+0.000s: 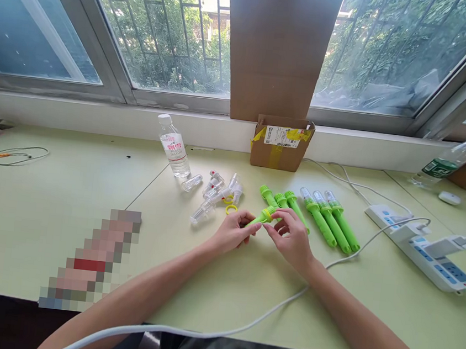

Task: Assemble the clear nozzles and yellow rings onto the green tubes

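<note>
Near the middle of the table, my left hand (235, 230) is closed round the lower part of a green tube (264, 215). My right hand (291, 236) pinches at the same tube by its threaded end, its fingers bent together. Just behind lie several green tubes without clear tops (296, 206). To the right, three green tubes with clear tops (325, 218) lie side by side. Several clear plastic pieces (209, 200) are heaped left of my hands, with a yellow ring (231, 210) beside them.
A water bottle (174, 149) and a cardboard box (280, 146) stand at the back. A power strip (420, 250) and another bottle (446, 163) are on the right. A white cable (260, 316) crosses in front of me. A pixelated patch covers something at left.
</note>
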